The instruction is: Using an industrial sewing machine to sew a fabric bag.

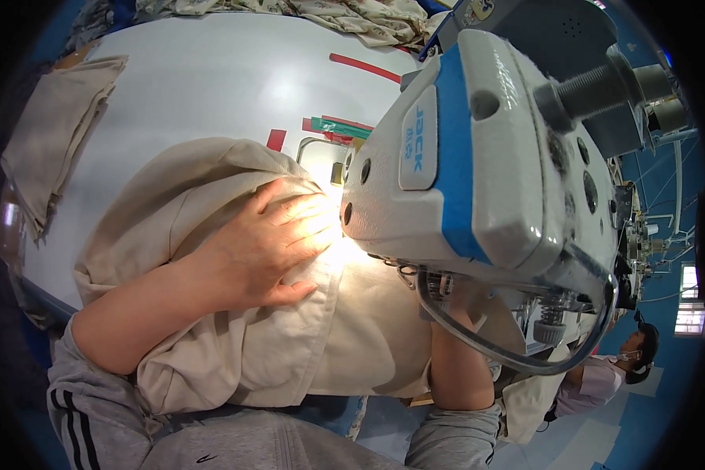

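Observation:
Beige cloth (376,337), in thick folds with a seam running through it, lies across the work surface and hangs toward my lap. My left hand (274,243) rests flat on it, fingers spread toward the brightly lit spot beside the sewing machine (517,157). Glare washes out the fingertips and the needle area. From below, my right forearm (460,368) reaches over the cloth and under the machine head, which hides the right hand's fingers; whether they grip the cloth does not show.
Folded beige pieces (63,133) lie at the left on the white table (204,70). Red tape (364,66) marks its surface, and flowered fabric (329,16) is heaped at the far edge. A bent metal rod (517,360) curves below the machine head. Another person (603,384) sits at the right.

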Action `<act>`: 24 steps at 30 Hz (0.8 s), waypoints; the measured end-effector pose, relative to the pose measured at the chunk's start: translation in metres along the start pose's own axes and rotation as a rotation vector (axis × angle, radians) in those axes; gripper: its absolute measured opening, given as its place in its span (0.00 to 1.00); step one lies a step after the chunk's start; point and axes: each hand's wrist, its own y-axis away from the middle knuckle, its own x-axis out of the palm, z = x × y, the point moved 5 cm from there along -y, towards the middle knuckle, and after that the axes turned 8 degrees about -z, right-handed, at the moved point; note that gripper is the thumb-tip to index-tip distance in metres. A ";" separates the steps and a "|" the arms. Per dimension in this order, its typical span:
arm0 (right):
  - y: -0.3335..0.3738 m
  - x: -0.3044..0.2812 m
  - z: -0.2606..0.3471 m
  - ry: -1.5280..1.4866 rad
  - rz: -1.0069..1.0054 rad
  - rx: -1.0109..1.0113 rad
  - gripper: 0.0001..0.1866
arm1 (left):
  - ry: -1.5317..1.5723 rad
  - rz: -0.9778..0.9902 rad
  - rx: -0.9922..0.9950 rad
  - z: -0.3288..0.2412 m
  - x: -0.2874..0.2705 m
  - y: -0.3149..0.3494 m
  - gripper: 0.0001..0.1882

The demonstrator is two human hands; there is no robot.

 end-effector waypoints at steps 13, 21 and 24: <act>0.044 -0.070 0.179 -0.153 0.332 -0.146 0.16 | -0.191 0.083 -0.088 -0.038 0.019 0.015 0.30; 0.058 -0.081 0.156 -0.349 0.130 -0.271 0.12 | -0.202 0.106 0.011 -0.035 0.029 0.035 0.37; 0.066 -0.085 0.153 -0.404 0.193 -0.253 0.11 | -0.140 0.153 0.033 -0.045 0.027 0.040 0.40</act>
